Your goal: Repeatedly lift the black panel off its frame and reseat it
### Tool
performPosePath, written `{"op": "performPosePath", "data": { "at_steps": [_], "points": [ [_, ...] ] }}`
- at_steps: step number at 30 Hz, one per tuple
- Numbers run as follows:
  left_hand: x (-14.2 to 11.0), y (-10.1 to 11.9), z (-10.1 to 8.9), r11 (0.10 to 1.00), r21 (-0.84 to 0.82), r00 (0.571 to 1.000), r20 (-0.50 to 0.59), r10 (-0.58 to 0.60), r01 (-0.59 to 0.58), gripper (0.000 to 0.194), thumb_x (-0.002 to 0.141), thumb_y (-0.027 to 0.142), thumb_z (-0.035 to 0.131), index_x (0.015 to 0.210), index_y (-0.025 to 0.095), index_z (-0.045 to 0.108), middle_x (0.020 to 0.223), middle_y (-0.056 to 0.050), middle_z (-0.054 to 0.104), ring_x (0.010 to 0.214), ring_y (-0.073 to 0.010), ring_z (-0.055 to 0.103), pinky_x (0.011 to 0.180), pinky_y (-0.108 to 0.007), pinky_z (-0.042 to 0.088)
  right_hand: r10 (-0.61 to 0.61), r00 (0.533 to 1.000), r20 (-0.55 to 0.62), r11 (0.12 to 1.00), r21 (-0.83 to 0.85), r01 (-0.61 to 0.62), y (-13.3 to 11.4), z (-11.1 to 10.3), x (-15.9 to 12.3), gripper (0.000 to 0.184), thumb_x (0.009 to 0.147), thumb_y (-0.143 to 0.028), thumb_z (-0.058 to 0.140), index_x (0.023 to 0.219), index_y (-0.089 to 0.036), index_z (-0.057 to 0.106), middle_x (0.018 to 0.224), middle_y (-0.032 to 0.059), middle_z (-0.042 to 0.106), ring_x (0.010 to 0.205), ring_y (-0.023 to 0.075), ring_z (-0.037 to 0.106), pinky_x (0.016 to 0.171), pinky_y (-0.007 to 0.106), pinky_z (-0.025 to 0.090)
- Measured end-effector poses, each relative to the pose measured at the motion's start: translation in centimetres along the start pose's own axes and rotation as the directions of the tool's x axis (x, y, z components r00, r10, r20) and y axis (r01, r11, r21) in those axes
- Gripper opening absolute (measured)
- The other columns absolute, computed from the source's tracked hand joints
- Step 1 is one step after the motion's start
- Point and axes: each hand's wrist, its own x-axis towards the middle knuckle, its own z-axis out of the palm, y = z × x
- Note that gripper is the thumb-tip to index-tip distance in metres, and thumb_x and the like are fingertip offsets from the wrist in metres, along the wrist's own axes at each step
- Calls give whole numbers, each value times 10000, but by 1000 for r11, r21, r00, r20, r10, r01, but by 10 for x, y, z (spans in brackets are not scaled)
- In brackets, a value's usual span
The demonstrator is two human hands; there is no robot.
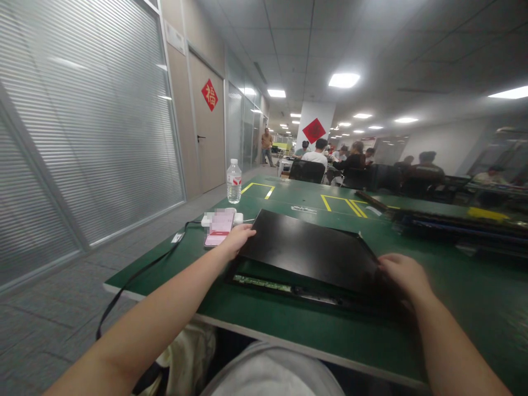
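A thin, dark, glossy rectangular panel (pixel 309 247) is tilted above the green table (pixel 173 286), its far edge raised. My left hand (pixel 239 240) pinches its left edge near the far corner. The right edge is gripped by my right hand (pixel 406 275), whose fingertips are partly hidden behind it. Beneath the panel lies a black frame (pixel 322 297), mostly covered. Along its near side shows a green circuit-board strip (pixel 262 283). Just beyond my left hand lies a phone (pixel 220 228) with a lit screen.
A water bottle (pixel 234 181) stands behind white plugs (pixel 238 218) at the left edge. A black strap or cable (pixel 152 264) hangs off the table. Long dark parts (pixel 454 223) lie at the right. Yellow tape (pixel 330 203) marks the far side. Several people sit beyond.
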Motion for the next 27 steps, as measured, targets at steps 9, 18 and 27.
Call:
{"op": "performPosePath", "data": {
  "at_steps": [9, 18, 27],
  "points": [
    [0, 1, 1, 998, -6, 996, -65, -55, 55, 196, 696, 127, 698, 873, 164, 623, 646, -8, 694, 571, -181, 666, 590, -277, 514, 9, 1000, -1, 1000, -2, -9, -2, -2, -1, 234, 716, -286, 604, 851, -229, 786, 866, 79, 765, 777, 248, 676, 618, 309, 447],
    [-1, 1, 0, 997, 1, 995, -64, -72, 72, 279, 666, 184, 738, 878, 199, 558, 616, 14, 663, 517, -173, 630, 526, -261, 477, 47, 998, 29, 999, 12, -47, -7, -4, -4, 224, 721, -266, 603, 858, -238, 779, 845, 54, 766, 817, 253, 678, 632, 308, 454],
    [-4, 3, 3, 997, 49, 996, -78, -51, 55, 292, 621, 218, 801, 847, 185, 619, 643, -10, 687, 618, -213, 687, 616, -307, 536, 28, 1000, -10, 1000, 2, -28, -6, -2, -2, 213, 705, -260, 608, 829, -237, 780, 849, 59, 765, 767, 240, 677, 605, 302, 450]
  ]
}}
